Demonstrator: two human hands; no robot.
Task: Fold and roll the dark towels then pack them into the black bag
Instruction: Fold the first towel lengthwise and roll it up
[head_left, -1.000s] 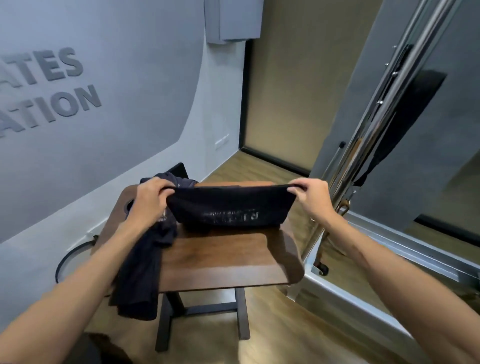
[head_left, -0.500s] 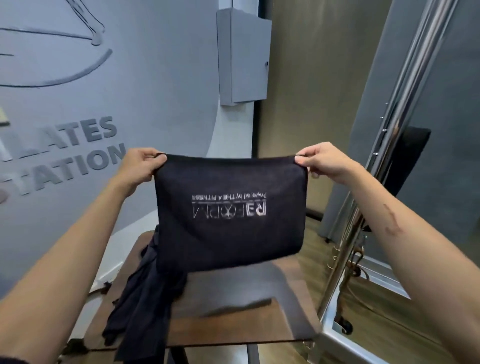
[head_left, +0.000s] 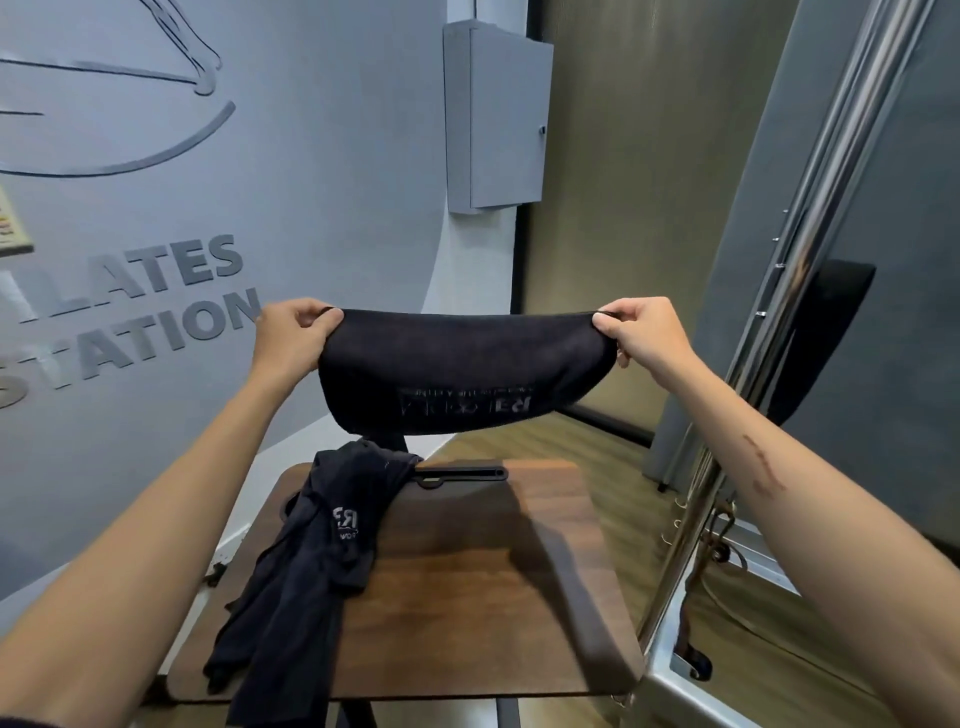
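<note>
Above the wooden surface (head_left: 467, 597), the left hand (head_left: 291, 338) and right hand (head_left: 641, 332) each pinch a top corner of a soft dark towel (head_left: 462, 379), its mirrored print hard to read; a second crumpled towel (head_left: 311, 561) drapes off the left edge, partly cut off.

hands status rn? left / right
Left hand: closed, pinching the left top corner of the dark towel, held in the air.
Right hand: closed, pinching the towel's right top corner.
</note>
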